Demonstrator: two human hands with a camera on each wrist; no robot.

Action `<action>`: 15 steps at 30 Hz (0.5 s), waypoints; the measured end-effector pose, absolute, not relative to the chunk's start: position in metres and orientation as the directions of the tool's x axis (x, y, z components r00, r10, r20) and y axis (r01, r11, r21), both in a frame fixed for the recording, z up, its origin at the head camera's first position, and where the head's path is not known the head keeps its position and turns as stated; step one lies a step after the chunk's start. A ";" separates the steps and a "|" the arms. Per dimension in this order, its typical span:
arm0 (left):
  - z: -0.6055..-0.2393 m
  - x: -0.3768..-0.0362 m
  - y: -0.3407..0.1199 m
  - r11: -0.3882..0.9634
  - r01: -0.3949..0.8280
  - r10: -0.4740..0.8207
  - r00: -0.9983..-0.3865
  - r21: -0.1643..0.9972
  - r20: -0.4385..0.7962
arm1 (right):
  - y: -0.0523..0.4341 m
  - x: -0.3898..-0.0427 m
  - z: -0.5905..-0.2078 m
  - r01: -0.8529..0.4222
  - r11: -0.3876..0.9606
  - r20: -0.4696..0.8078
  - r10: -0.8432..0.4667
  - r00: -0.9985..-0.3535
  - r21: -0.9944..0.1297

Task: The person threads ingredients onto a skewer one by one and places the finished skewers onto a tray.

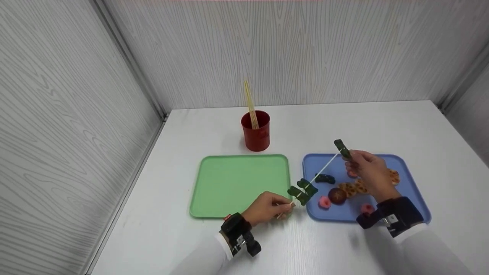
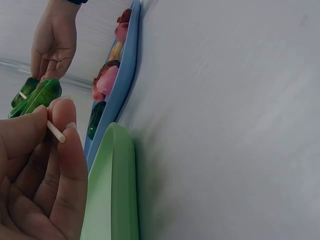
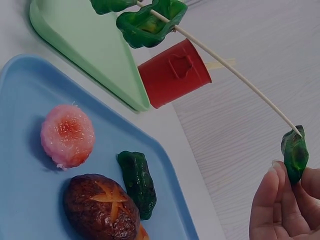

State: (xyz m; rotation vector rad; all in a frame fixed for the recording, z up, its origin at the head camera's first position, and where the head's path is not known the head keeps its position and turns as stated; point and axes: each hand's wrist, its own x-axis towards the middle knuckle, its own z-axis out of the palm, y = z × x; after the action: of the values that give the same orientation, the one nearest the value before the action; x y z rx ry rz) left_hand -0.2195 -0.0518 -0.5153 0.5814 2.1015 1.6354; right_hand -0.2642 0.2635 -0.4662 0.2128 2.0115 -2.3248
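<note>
The left hand has a narrow grip: thumb and fingers pinch the blunt near end of the skewer, close above the bench between the two trays. In the left wrist view the stick's cut end shows between the fingertips. From that pinch the skewer's long axis runs up and away to the person's right, rising over the near left corner of the blue tray. Two green pepper pieces sit threaded on it just beyond the left grip, touching one another.

At the far, high end, the right hand pinches a third green pepper piece between its fingertips, and the skewer's tip meets the top of that piece. So this piece lies at the tip, well apart from the two already threaded, with bare stick between. The right hand is the nearer one to it; the left only steadies the low end.

Below lie a loose pepper piece, a mushroom and a pink slice in the blue tray. The green tray lies to the left, the red cup with spare sticks behind it.
</note>
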 end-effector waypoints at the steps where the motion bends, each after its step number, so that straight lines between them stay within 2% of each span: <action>1: -0.515 -0.219 -0.052 0.226 0.074 0.558 -0.827 0.971 -0.067 | 0.264 -0.264 -0.466 0.130 -0.148 -0.137 0.042 -0.990 -0.980; 15: -0.520 -0.220 -0.051 0.217 0.042 0.556 -0.826 0.975 -0.088 | 0.262 -0.265 -0.467 0.060 -0.108 -0.070 0.096 -0.993 -0.992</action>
State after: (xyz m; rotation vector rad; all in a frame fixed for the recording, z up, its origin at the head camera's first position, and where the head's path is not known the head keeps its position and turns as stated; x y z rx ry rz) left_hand -0.2204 -0.0507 -0.5200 0.5529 2.0762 1.6428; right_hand -0.2650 0.2621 -0.4666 0.1845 2.1136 -2.3494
